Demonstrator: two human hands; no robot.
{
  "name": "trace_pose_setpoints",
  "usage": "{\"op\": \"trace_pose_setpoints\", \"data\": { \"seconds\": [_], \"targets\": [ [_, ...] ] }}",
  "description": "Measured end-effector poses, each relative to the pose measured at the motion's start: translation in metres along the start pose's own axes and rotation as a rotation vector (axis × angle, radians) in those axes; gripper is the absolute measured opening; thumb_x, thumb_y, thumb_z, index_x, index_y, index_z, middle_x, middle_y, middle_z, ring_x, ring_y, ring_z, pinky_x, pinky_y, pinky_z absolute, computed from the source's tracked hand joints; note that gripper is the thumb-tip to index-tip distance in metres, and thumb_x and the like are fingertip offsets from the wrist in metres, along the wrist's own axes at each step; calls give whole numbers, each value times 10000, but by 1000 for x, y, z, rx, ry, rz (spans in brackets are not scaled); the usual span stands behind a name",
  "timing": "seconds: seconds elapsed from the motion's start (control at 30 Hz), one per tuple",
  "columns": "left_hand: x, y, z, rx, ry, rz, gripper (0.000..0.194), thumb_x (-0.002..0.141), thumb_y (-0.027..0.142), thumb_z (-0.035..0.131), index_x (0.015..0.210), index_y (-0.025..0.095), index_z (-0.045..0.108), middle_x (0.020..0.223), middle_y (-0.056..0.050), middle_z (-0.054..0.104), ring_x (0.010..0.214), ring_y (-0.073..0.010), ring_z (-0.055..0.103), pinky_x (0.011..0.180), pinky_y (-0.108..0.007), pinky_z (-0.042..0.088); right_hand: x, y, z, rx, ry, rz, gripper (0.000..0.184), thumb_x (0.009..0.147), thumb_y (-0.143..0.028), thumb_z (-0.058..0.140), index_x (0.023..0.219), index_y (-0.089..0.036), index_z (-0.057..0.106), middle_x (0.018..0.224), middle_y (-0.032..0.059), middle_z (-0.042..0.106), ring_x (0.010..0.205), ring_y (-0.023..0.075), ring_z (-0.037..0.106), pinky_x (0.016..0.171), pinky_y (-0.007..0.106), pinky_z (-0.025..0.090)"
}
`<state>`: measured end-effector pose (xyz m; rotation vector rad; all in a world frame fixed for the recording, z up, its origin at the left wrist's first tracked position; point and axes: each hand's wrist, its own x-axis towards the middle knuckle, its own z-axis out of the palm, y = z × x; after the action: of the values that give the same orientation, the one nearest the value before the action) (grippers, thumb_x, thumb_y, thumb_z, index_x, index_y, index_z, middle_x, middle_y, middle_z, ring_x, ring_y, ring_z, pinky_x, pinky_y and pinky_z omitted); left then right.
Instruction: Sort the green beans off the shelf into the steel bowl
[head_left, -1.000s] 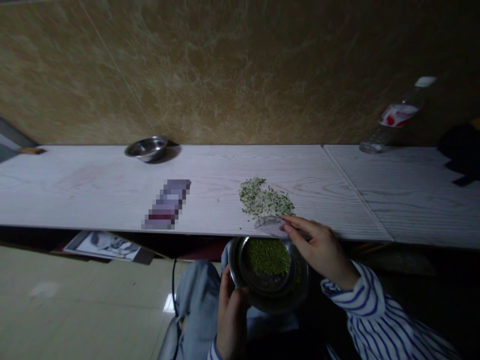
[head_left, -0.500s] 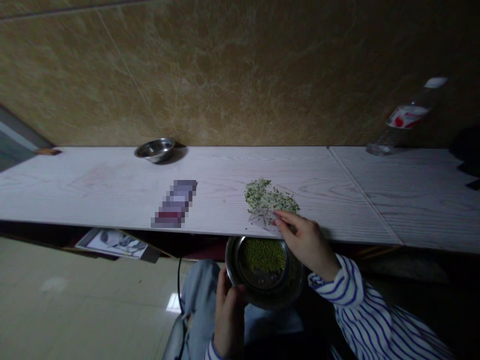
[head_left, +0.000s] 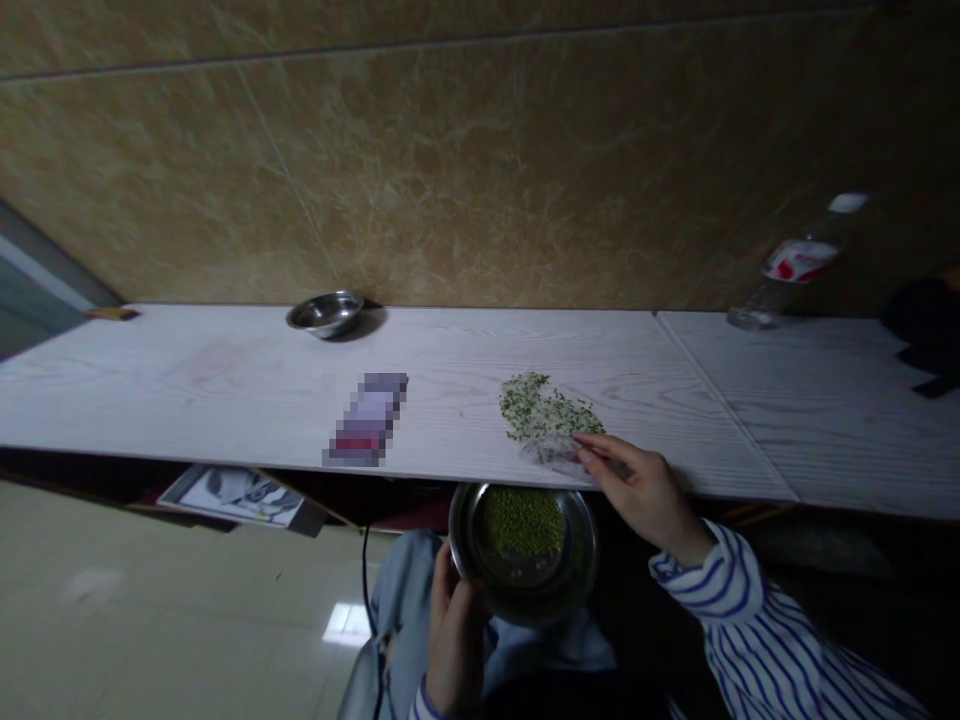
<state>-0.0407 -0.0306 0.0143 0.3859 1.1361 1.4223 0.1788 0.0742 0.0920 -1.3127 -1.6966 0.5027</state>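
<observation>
My left hand (head_left: 457, 640) grips the left rim of a metal bowl (head_left: 589, 590), held over my lap just below the table edge. Green beans that look like mung beans (head_left: 523, 520) lie inside it. In my right hand (head_left: 637, 485), thumb and fingers pinch a piece of thin clear plastic (head_left: 551, 452); whether it is a bag or a sheet I cannot tell. The plastic rests at the near side of a spread pile of green beans mixed with white grains (head_left: 544, 405) on the white wood-grain table (head_left: 450, 340).
A small metal bowl (head_left: 326, 315) stands at the back left, near the wall. Left of the pile lies a blurred-out flat phone-like object (head_left: 367, 420). At the back right are a clear bottle (head_left: 799, 262) and a dark object (head_left: 926, 330). An open drawer (head_left: 240, 497) juts out below.
My right hand and the clear plastic have shifted slightly right along the pile's near side. The view has tilted up a little. My left hand keeps its grip on the bowl.
</observation>
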Motion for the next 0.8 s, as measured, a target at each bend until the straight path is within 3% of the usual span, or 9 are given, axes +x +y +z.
{"op": "trace_pose_setpoints", "data": {
  "seconds": [0.13,0.3,0.47,0.63,0.8],
  "targets": [
    [3,-6,-3,-53,83,-56,554,733,324,783,1261,226,648,1213,-95,702,1127,-280,637,888,-336,518,8,16,3,172,161,100,286,856,-403,696,1027,-187,775,903,101,821,801,249,790,743,372,658],
    [7,-6,-1,-98,41,-172,597,767,311,731,1346,248,597,1202,-86,703,1036,-253,664,810,-320,525,14,28,4,260,323,180,392,792,-491,768,1025,-175,763,885,120,815,780,250,779,723,381,647],
    [15,4,1,-76,5,-133,601,751,305,720,1338,246,608,1222,-80,683,1062,-246,648,817,-308,527,19,36,5,286,387,219,486,741,-575,788,1022,-179,765,855,114,808,708,227,749,686,372,627],
    [19,17,8,-24,-100,-226,586,730,291,702,1310,234,634,1182,-78,710,1066,-261,657,844,-336,531,23,34,8,318,424,298,525,695,-602,801,1014,-187,769,860,105,808,728,227,739,728,388,617],
    [28,24,4,91,-105,-282,643,687,261,716,1320,205,619,1120,-105,736,1020,-281,686,877,-374,528,25,27,9,364,458,331,498,695,-586,798,992,-187,770,860,105,808,739,235,742,731,402,619]
  ]
}}
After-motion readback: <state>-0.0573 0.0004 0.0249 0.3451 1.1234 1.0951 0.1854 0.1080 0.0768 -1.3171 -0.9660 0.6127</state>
